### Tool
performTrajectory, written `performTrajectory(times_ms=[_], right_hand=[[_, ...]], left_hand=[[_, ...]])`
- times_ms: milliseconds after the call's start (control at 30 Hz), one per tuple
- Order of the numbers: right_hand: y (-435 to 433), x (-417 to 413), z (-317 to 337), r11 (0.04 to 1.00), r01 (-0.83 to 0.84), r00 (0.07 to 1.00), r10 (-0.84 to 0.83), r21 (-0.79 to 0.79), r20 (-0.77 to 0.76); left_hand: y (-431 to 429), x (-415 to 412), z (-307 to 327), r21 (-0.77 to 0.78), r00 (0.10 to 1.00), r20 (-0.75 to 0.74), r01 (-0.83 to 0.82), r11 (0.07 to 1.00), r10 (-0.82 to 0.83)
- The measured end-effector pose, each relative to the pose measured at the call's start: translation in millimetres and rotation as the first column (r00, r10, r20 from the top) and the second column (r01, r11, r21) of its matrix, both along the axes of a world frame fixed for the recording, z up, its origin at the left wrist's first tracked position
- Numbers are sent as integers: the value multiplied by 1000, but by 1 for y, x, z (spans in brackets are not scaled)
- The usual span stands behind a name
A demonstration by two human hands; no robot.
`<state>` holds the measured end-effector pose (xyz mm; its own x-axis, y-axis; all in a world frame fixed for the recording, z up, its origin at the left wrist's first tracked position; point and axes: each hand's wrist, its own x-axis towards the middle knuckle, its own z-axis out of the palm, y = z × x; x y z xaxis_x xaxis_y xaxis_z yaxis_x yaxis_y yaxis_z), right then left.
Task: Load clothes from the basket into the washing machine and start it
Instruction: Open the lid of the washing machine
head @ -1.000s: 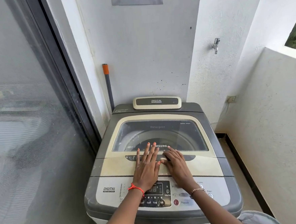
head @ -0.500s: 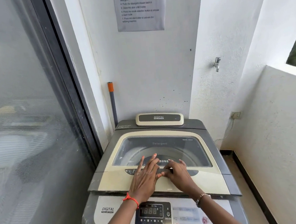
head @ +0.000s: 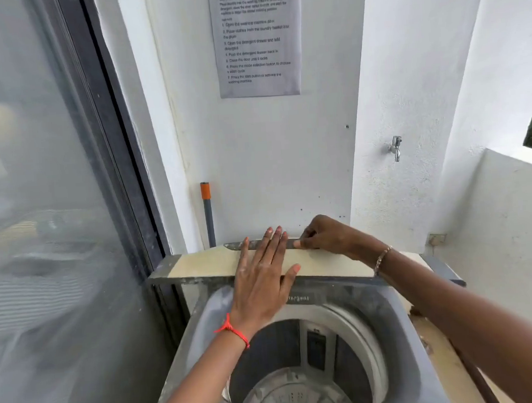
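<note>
Site: a narrow nook with white plastered walls (head: 271,157) and a dark-framed glass door (head: 55,216) on the left. On my feed I note a printed instruction sheet (head: 258,44) fixed high on the back wall, a metal tap (head: 395,148) on the right-hand wall, and a grey pole with an orange tip (head: 208,211) standing in the corner.

The washing machine (head: 403,333), a top loader, sits against the back wall directly below the camera. Its cream lid (head: 200,264) stands folded up at the rear of the opening. The drum (head: 291,398) is exposed, with its ribbed base plate visible at the bottom.

The left hand (head: 261,283), with a red thread at the wrist, lies flat against the lid face, fingers straight and together, gripping nothing. The right hand (head: 330,236), with a beaded bracelet at the wrist, has fingers and thumb curled and pinched on the dark handle strip along the lid's top edge.
</note>
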<state>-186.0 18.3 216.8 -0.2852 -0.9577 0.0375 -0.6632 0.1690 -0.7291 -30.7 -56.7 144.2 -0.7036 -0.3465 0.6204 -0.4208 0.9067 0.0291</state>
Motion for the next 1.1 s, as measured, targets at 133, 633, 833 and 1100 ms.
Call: performTrajectory(times_ms=[133,633,833,1100], right_hand=[[-21,-25,28,999,-17,1000,17,37,-15],[-65,-46,46,950,283,811,-312,-135,-495],[-78,-37,10,732,197,458,-657,-653,-598],[-92,-51,-16,749,137,387,-643,-649,-661]], left_hand=[[-25,-29,33,-14,1000,-15,-1,1000,1],[-81,-97,91,-80,989,-137,-67,995,56],[-92,-110,95,-47,989,-103,-111,993,106],[-106,-134,99,68,962,-131,-231,970,239]])
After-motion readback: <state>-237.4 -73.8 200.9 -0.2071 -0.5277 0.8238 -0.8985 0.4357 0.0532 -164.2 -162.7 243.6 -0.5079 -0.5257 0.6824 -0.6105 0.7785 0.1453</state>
